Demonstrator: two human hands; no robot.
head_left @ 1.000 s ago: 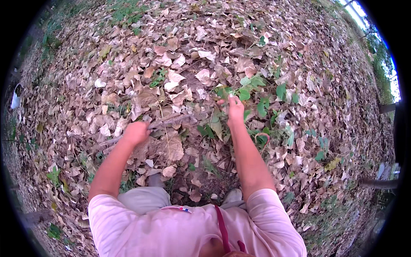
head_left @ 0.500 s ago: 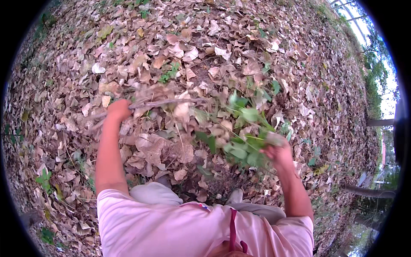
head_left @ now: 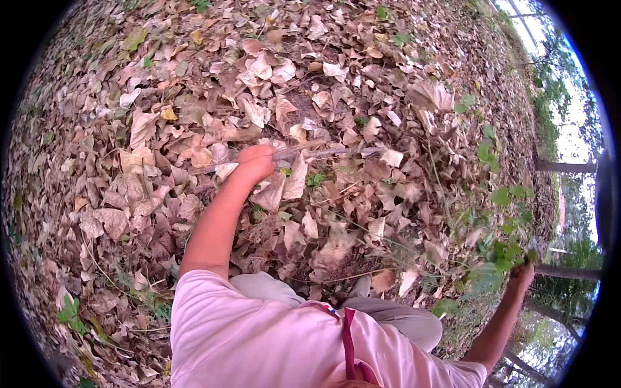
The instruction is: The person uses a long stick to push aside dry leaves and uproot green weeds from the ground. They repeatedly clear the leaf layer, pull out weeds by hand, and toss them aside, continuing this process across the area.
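Observation:
My left hand [head_left: 256,163] is closed around a thin brown stick [head_left: 331,152] that lies roughly level, just above the dry leaf litter [head_left: 116,220]. The stick's far end reaches right among the leaves; part of it also shows left of my fist. Out at the far right, my right hand [head_left: 522,274] is raised with the arm stretched. It grips a bunch of leafy green vines [head_left: 506,253], whose stems and leaves hang and trail back left over the ground. Some of the leaves are smeared by motion.
Dry brown leaves cover the ground all around. A small green sprout [head_left: 68,312] grows at the lower left. Tree trunks [head_left: 569,271] stand at the right edge. My bent knee [head_left: 407,323] is below, close to the leaves.
My right hand has swung far out to the right and away from the ground, drawing the green vines with it. My left hand has shifted right with the stick.

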